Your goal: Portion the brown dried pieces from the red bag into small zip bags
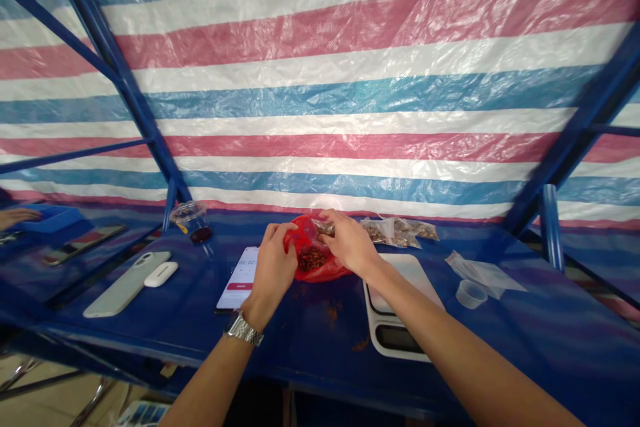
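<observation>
My left hand (276, 257) is closed on the left rim of a red plastic bag (327, 273), holding its mouth apart. Dark brown dried bits (311, 257) lie inside. Over the bag's right side, my right hand (347, 240) pinches a small clear bag (323, 227) with brownish contents; its fingertips are partly hidden. Just behind that hand, several filled clear zip bags (400, 232) lie in a row. Under my right forearm sits a white digital scale (403, 273), its dark display facing me.
Left of the bag lies a phone with a lit timer (240, 280). Farther left are another phone (129, 283), a white earbud case (161, 274) and a clear cup (193, 220). A small plastic cup (471, 294) and flat clear bags (487, 275) lie right. Another person's hand (17, 217) shows far left.
</observation>
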Demonstrator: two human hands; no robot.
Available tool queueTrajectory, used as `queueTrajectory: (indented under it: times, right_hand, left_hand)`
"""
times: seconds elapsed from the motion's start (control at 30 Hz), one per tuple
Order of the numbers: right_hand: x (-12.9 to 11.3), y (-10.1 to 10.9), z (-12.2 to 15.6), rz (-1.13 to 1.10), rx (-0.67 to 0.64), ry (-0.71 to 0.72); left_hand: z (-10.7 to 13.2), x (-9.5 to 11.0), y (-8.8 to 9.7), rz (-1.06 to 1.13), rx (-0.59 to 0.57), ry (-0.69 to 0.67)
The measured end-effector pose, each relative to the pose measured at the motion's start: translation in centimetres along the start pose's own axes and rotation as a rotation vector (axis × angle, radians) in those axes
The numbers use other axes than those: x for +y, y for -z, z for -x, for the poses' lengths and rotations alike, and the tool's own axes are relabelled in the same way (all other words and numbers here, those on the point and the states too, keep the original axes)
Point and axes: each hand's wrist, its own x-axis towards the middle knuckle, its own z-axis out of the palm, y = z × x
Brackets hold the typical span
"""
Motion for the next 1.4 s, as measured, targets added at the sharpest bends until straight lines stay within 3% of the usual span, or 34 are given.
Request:
queueTrajectory:
  times: [0.17, 0.3, 0.5, 0.57, 0.67, 0.8, 0.97, 1.2, 1.4]
  right_hand:
    - [0.3, 0.0, 0.0, -0.052, 0.003, 0.000]
    - [0.1, -0.1, 0.1, -0.037, 0.015, -0.017]
    - [-0.5, -0.4, -0.2, -0.120, 0.060, -0.025]
    - [-0.6, -0.5, -0.3, -0.166, 0.060, -0.007]
    - [-0.7, -0.7, -0.3, -0.194, 0.049, 0.014]
    - [-0.9, -0.6, -0.2, -0.239, 0.032, 0.019]
    - [-0.8, 0.0, -0.3, -0.355, -0.015, 0.020]
    - [-0.9, 0.1, -0.1, -0.301, 0.008, 0.026]
    - [-1.0, 0.4, -0.3, -0.424, 0.018, -0.020]
  left_hand:
    - [0.0, -0.5, 0.2, -0.014, 0.079, 0.095]
    - [0.4, -0.6, 0.5, -0.177, 0.035, 0.139]
    - [1.3, 2.3, 0.8, -0.478, 0.105, 0.048]
    - [1.6, 3.4, 0.2, -0.505, 0.053, -0.022]
    - [1.9, 3.9, -1.5, -0.463, -0.090, -0.011]
    - [1.3, 2.6, -3.2, -0.346, -0.200, 0.067]
    - [0.6, 1.7, -3.4, -0.247, -0.198, 0.073]
    - [0.9, 1.8, -3.8, -0.032, -0.245, 0.056]
    - [0.5, 1.2, -3.7, -0.084, -0.173, 0.101]
